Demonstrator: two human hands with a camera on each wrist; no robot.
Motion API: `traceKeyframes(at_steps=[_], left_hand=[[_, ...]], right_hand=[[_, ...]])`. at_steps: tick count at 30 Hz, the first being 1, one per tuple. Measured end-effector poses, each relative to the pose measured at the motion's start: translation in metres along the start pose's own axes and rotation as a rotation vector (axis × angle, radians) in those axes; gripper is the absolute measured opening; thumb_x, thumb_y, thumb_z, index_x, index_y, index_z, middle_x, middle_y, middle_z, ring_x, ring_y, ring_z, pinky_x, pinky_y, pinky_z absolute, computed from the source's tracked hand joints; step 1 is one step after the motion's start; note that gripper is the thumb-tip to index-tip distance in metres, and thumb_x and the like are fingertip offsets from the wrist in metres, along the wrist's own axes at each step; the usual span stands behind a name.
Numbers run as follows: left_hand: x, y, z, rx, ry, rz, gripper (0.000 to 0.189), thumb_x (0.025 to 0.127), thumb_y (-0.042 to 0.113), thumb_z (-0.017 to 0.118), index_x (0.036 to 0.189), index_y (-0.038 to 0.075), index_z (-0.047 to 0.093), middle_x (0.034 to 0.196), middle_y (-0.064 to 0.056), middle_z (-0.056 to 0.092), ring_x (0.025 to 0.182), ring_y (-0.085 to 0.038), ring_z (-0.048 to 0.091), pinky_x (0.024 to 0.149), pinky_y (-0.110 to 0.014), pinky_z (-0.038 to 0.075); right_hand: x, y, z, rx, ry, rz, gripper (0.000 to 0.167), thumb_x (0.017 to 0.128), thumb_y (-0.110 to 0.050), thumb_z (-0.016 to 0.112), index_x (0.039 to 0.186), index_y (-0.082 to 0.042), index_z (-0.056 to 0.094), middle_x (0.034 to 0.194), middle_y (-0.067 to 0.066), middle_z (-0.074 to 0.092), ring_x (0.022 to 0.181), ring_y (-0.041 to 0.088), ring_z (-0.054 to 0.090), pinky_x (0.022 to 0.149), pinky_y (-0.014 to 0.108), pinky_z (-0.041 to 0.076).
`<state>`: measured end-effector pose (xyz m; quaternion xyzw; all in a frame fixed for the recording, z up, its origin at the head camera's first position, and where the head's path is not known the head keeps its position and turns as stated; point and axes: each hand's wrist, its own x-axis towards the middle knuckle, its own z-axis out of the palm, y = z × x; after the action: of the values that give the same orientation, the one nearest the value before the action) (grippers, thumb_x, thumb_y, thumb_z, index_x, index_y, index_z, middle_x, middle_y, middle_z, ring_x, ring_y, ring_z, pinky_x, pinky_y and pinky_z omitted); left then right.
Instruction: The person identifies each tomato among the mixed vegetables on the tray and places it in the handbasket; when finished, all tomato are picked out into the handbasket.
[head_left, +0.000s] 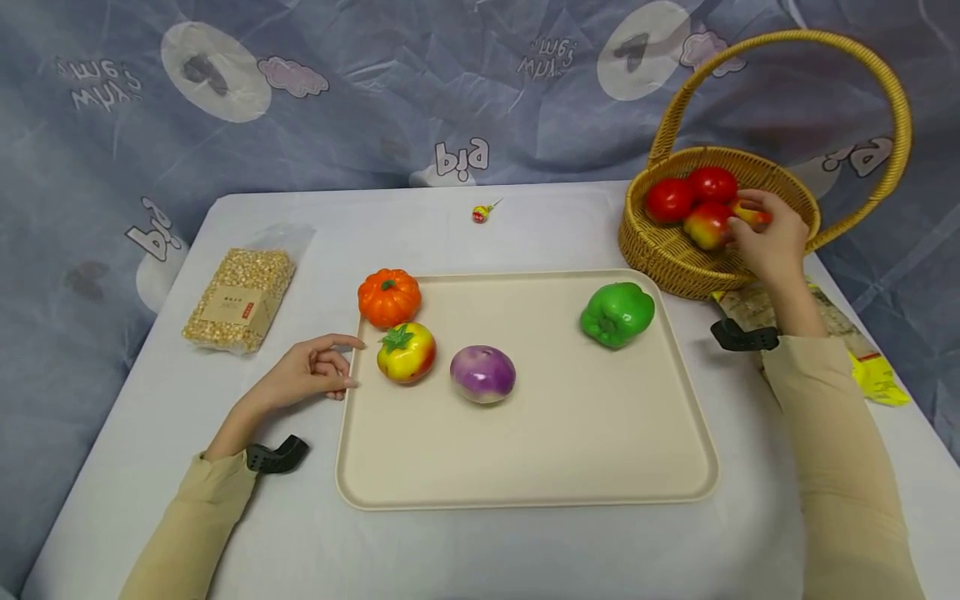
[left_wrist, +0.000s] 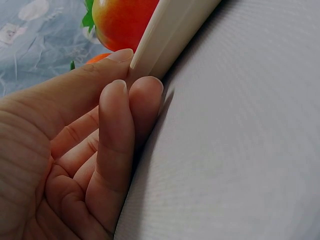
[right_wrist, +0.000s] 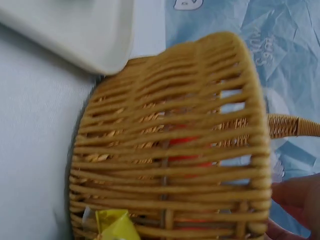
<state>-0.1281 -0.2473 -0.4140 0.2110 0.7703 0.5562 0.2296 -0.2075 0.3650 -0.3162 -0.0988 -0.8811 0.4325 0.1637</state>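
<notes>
At the left edge of the beige tray (head_left: pixel 525 467), my left hand (head_left: pixel 309 372) holds the rim, thumb against it and other fingers curled beneath in the left wrist view. Over the wicker basket (head_left: pixel 675 265), my right hand (head_left: pixel 776 237) reaches in and pinches a red-and-yellow fruit (head_left: pixel 752 215), partly hidden by the fingers. Beside it lie another red-and-yellow fruit (head_left: pixel 707 225) and two red tomato-like fruits (head_left: pixel 669 201). The tray carries an orange pumpkin (head_left: pixel 389 298), a yellow-red fruit with green leaves (head_left: pixel 407 353), a purple round vegetable (head_left: pixel 483 375) and a green bell pepper (head_left: pixel 617 315).
A clear bag of yellow kernels (head_left: pixel 238 300) lies left of the tray. Behind the tray is a small wrapped lollipop (head_left: pixel 481 214). A yellow-and-brown packet (head_left: pixel 873 379) lies partly under the right forearm. The basket's tall handle (head_left: pixel 896 108) arches over its opening.
</notes>
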Motion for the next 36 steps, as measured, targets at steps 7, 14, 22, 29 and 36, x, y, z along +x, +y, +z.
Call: traceKeyframes(at_steps=[7, 14, 22, 29, 36], left_hand=[[0.001, 0.0, 0.0, 0.006, 0.004, -0.003, 0.056, 0.083, 0.002, 0.068, 0.131, -0.006, 0.041, 0.078, 0.006, 0.065, 0.059, -0.009, 0.062, 0.056, -0.028, 0.056], [0.0, 0.001, 0.0, -0.009, 0.0, -0.002, 0.056, 0.083, 0.001, 0.067, 0.131, -0.006, 0.041, 0.078, 0.006, 0.065, 0.059, -0.008, 0.062, 0.056, -0.028, 0.056], [0.0, 0.0, 0.0, -0.019, -0.004, 0.009, 0.056, 0.083, 0.0, 0.067, 0.131, -0.007, 0.04, 0.079, 0.006, 0.065, 0.059, -0.008, 0.062, 0.056, -0.028, 0.056], [0.001, 0.002, -0.001, -0.025, -0.004, 0.011, 0.056, 0.083, 0.0, 0.067, 0.131, -0.007, 0.04, 0.078, 0.007, 0.065, 0.059, -0.007, 0.062, 0.056, -0.027, 0.056], [-0.001, 0.002, 0.0, -0.048, -0.021, 0.014, 0.056, 0.083, 0.0, 0.067, 0.131, -0.008, 0.039, 0.079, 0.006, 0.065, 0.06, -0.008, 0.063, 0.056, -0.028, 0.057]], right_hand=[[-0.007, -0.015, 0.003, 0.028, 0.023, -0.076, 0.037, 0.09, -0.014, 0.058, 0.126, -0.017, 0.057, 0.1, -0.024, 0.05, 0.061, -0.018, 0.054, 0.057, -0.001, 0.044], [-0.018, -0.041, 0.011, 0.171, -0.039, -0.143, 0.037, 0.089, -0.006, 0.055, 0.126, -0.011, 0.056, 0.102, -0.02, 0.053, 0.062, -0.013, 0.06, 0.054, 0.004, 0.049], [-0.03, -0.061, 0.023, 0.169, -0.08, -0.236, 0.037, 0.09, -0.005, 0.056, 0.126, -0.01, 0.055, 0.108, -0.019, 0.052, 0.067, -0.011, 0.06, 0.058, 0.005, 0.05], [-0.053, -0.095, 0.031, 0.205, -0.115, -0.371, 0.037, 0.087, 0.004, 0.054, 0.124, 0.002, 0.055, 0.099, -0.022, 0.054, 0.063, -0.013, 0.059, 0.059, 0.005, 0.05], [-0.063, -0.108, 0.049, 0.172, -0.154, -0.491, 0.038, 0.085, 0.006, 0.057, 0.123, 0.004, 0.055, 0.094, -0.027, 0.053, 0.06, -0.013, 0.057, 0.058, 0.004, 0.048]])
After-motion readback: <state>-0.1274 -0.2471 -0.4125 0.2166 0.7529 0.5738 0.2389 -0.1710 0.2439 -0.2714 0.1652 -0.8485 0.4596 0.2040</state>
